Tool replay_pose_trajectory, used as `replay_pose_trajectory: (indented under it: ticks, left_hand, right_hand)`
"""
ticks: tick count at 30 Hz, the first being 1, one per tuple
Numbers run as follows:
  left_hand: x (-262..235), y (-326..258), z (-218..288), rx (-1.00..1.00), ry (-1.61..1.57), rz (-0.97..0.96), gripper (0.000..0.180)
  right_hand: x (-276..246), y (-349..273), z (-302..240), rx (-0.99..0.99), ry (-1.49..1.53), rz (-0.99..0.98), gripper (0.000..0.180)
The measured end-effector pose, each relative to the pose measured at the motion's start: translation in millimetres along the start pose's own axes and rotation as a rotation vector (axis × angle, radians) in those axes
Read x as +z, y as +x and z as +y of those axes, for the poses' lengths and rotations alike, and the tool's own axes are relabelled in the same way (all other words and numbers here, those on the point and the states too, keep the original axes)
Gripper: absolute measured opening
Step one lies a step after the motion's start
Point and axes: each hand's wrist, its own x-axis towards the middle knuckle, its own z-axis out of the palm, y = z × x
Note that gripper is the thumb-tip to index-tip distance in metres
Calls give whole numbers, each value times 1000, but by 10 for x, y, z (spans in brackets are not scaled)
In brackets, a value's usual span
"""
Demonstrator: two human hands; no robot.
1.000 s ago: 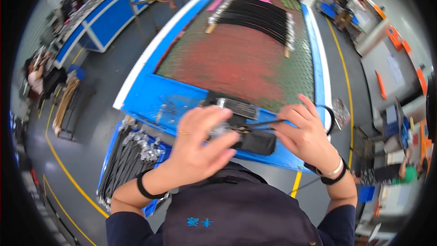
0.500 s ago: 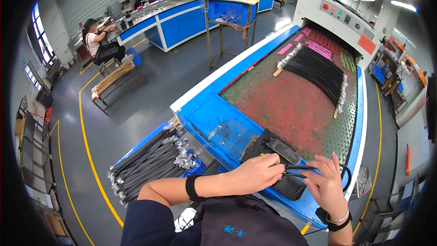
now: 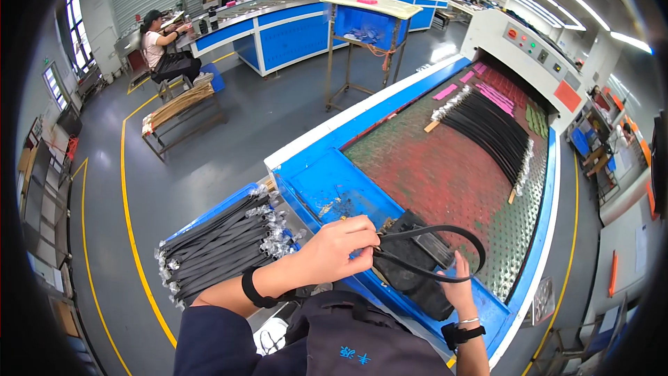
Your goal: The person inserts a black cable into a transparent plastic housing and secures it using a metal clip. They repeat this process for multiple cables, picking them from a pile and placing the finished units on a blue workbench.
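Note:
My left hand (image 3: 344, 249) is closed, pinching the two ends of a narrow black strap (image 3: 465, 232) bent into a wide loop to the right. My right hand (image 3: 459, 294) is at the loop's far lower side, fingers apart, with the strap lying across or against them; no firm grip shows. Beneath the strap, a black fabric-like bundle (image 3: 403, 280) lies on the blue machine end, a dark, shiny flat case (image 3: 434, 245) on it. On the conveyor, a row of black straps (image 3: 483, 132) lies side by side, their ends wrapped in clear plastic.
At my left a blue bin (image 3: 209, 213) holds many black straps with plastic-wrapped ends. Pink strips (image 3: 495, 97) and green strips (image 3: 536, 120) lie near the machine's opening. A wheeled stand (image 3: 372, 4) is beyond. Further left, a person (image 3: 163, 49) sits at another machine.
The strap has opened into a clear, wide loop. My left hand has moved left, and my right hand has moved lower and left. The view has shifted slightly.

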Motion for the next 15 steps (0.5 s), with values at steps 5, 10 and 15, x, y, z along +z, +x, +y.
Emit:
replay_pose_trajectory:
  ticks: [5,10,15]
  left_hand:
    - [-79,-23,39,72,61,-7,13]
    - [-64,16,21,134,96,-6,15]
    - [-87,41,19,155,172,-14,16]
  right_hand:
    - [114,68,62,11,177,74,70]
    - [220,197,345,42,314,79,60]
    - [-231,134,-320,126,667,122,45]
